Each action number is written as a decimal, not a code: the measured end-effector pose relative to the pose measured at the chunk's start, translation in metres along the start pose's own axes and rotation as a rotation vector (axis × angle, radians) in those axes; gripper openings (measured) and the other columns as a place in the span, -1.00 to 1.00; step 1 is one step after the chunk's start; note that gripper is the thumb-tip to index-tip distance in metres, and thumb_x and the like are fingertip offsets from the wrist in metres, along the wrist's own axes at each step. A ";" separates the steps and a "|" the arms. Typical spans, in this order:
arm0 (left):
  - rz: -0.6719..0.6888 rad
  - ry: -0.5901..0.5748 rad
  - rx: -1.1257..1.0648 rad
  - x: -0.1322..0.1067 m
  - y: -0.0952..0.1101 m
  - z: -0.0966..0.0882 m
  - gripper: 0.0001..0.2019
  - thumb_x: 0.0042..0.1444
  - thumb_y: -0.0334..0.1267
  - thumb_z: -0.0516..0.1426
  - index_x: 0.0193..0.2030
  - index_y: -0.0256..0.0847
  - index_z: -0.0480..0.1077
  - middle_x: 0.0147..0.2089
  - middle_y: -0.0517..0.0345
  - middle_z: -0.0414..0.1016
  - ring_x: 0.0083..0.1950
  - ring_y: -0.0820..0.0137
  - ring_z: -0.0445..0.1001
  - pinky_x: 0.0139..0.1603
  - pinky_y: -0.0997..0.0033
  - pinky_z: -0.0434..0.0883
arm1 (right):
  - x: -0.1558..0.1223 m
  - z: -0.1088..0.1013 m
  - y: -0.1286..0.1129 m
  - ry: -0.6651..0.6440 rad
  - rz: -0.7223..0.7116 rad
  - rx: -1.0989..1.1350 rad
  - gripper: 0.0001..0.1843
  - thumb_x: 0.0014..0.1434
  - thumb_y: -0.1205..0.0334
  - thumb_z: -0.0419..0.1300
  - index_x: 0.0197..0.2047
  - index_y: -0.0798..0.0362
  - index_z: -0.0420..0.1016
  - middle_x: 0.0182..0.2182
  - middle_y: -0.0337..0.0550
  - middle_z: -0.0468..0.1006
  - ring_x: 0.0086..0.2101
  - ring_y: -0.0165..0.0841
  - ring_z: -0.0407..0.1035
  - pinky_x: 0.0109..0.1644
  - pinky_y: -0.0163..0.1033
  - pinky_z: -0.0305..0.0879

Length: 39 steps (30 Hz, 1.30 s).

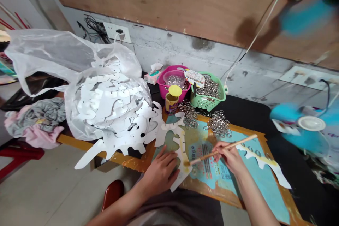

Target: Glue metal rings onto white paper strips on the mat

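Observation:
My right hand grips a wooden-handled brush in a pinch. Its bristle end rests on a white cut-out piece with a wavy, notched edge, where a yellowish smear shows. My left hand lies on that piece's left side with its fingers stretched out. To the right, a second white cut-out carries a yellow smear and several metal rings along its edge. Behind my hands stands an opened yellow can with a yellow lid at its top. Loose metal rings lie in heaps near it.
A plastic bag full of white cut-outs bulges at the left. At the back sit a pink basket and a green basket with metal rings. A blue fan stands at the right. Cloths lie far left.

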<state>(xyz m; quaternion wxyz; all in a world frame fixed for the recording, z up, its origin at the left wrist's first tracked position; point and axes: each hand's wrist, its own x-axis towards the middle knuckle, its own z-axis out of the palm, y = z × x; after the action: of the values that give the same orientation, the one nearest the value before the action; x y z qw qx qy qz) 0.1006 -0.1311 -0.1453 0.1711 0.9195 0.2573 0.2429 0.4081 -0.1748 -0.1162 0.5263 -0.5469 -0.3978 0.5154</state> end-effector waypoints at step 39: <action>-0.001 0.023 0.003 -0.001 -0.001 0.003 -0.84 0.26 -0.33 0.10 -0.03 -0.18 0.38 0.01 0.05 0.55 0.19 0.20 0.47 0.48 -0.16 0.05 | -0.033 -0.022 0.018 0.111 -0.082 0.060 -0.78 0.13 0.05 0.34 -0.37 0.04 0.64 -0.58 -0.18 0.54 -0.58 -0.36 0.42 -0.46 -0.28 0.45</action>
<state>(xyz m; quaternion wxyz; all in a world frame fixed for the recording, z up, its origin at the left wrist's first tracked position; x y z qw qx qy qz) 0.1013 -0.1309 -0.1485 0.1671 0.9168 0.2601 0.2528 0.4231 -0.2135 -0.1314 0.5845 -0.5419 -0.3742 0.4740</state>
